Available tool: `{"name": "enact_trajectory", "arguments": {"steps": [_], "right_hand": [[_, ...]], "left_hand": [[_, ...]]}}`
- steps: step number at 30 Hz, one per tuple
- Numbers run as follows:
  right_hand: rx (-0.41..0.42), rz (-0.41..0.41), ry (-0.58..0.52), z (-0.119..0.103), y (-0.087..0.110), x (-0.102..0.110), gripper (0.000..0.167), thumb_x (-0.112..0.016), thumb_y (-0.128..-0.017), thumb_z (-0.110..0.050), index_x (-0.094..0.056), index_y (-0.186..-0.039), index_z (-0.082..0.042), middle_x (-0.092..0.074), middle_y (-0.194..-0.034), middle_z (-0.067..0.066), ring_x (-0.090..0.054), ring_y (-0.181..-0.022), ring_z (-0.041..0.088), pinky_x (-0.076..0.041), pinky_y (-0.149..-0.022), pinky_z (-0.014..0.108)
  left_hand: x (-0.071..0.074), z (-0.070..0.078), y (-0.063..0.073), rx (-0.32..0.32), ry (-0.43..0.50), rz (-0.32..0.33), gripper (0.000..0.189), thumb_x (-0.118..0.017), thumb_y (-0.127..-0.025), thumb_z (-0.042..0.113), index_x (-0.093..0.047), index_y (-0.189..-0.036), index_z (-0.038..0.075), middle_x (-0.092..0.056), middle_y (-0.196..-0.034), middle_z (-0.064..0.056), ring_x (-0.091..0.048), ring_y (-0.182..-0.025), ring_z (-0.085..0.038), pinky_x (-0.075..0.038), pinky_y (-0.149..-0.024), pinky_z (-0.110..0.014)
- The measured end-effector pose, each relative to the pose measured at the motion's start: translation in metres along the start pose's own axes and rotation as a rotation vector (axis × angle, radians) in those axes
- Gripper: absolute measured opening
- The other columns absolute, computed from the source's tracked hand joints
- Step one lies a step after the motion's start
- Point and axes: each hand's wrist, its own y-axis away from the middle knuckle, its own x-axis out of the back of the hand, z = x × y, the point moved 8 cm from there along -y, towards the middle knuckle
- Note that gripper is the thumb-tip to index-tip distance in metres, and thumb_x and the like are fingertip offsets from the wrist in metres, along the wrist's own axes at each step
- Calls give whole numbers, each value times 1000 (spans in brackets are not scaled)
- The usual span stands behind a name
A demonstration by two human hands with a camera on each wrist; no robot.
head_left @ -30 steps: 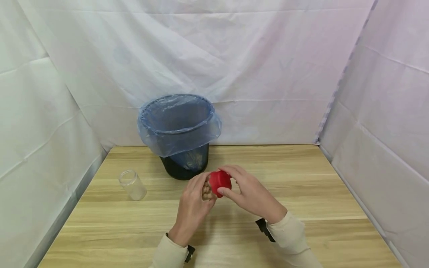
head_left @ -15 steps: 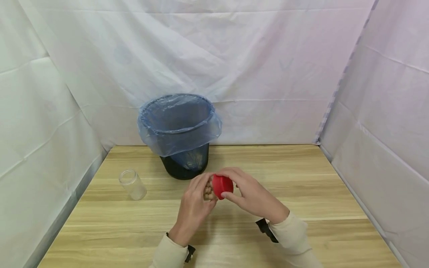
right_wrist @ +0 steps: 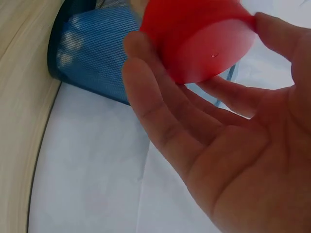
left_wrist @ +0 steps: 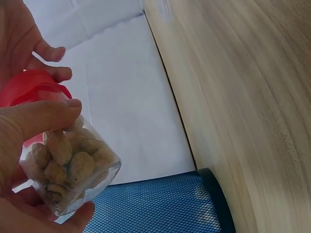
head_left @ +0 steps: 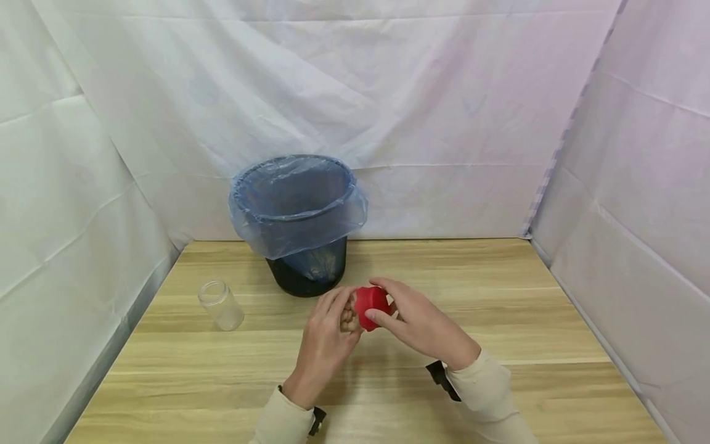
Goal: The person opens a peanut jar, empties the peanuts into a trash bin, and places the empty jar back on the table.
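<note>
Between both hands is a clear jar of unshelled peanuts, topped by a red lid. My left hand grips the jar's body, fingers wrapped round its sides. From the right, my right hand holds the lid, thumb on the near side and fingers on the far side, as the right wrist view shows. In the left wrist view the lid sits at the jar's mouth. The head view shows the jar tilted, lid towards the right, with the left hand hiding much of its body.
A black mesh bin lined with a blue plastic bag stands at the back of the wooden table. Left of it stands a clear open glass jar. White cloth hangs round the back and sides.
Both hands and the jar have shifted slightly right. The right hand's fingers have changed position on the red lid, which has turned a little in view.
</note>
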Motion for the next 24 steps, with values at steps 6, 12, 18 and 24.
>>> {"name": "enact_trajectory", "arguments": {"steps": [6,12,18,24], "right_hand": [[186,19,88,-14,3,4,60,-82,-97,-17,-56,-151,-10,-64,-145,5,-67,-117,18,-62,-93,33],[197,11,75,-16,5,8,67,-83,-97,-18,-52,-155,-7,-60,-151,11,-65,-128,25,-62,-100,43],[-40,1,-67,2,2,7,70,-70,-106,-42,-45,-162,-8,-59,-155,13,-72,-116,24,-63,-91,40],[-88,20,-101,8,-1,7,52,-73,-105,-34,-60,-146,-5,-74,-126,12,-74,-87,14,-62,-76,27]], "left_hand": [[0,0,-1,-15,-6,-2,71,-100,-68,0,-71,-132,7,-71,-129,-10,-68,-123,-29,-63,-101,-44],[-2,2,-2,-23,2,-9,70,-100,-69,-1,-71,-133,7,-71,-128,-11,-68,-123,-30,-63,-101,-44],[-4,2,-2,0,20,-23,74,-100,-68,-2,-70,-134,7,-70,-129,-10,-67,-124,-29,-62,-102,-45],[-4,4,-2,-17,31,-27,72,-99,-69,-3,-70,-134,6,-70,-129,-10,-67,-123,-28,-62,-103,-43]]}}
